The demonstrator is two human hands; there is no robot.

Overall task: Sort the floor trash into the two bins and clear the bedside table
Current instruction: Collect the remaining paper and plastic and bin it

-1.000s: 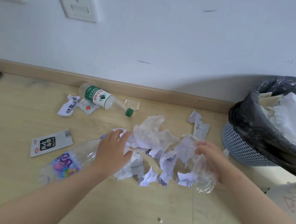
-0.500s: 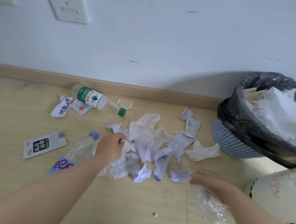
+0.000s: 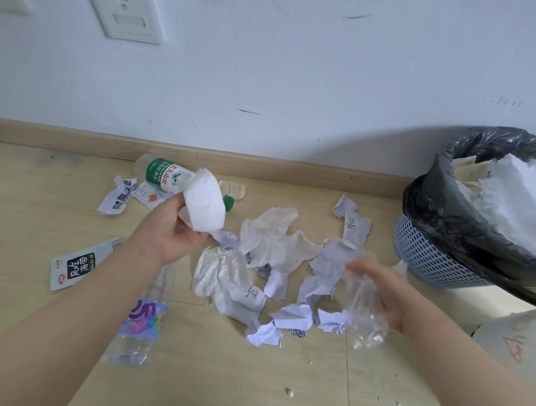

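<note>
My left hand (image 3: pixel 169 228) holds a crumpled white tissue (image 3: pixel 203 204) lifted above the floor. In my right hand (image 3: pixel 377 289) is a clear crumpled plastic bag (image 3: pixel 365 310). Between the two hands several crumpled tissues and paper scraps (image 3: pixel 273 249) lie on the wooden floor. A green-labelled bottle (image 3: pixel 162 174) lies by the skirting board, partly behind the tissue. A clear bottle with a purple label (image 3: pixel 142 317) lies under my left forearm. The blue basket bin with a black liner (image 3: pixel 437 258) stands at the right, filled with white paper.
A flat wrapper with black print (image 3: pixel 77 265) lies on the floor at the left. Torn wrappers (image 3: pixel 119 195) sit beside the green-labelled bottle. A white bin (image 3: pixel 514 346) shows at the lower right edge. The wall and skirting board close the far side.
My left hand has picked a white tissue out of the pile and lifted it. My right hand, still holding the plastic bag, has come up toward the pile.
</note>
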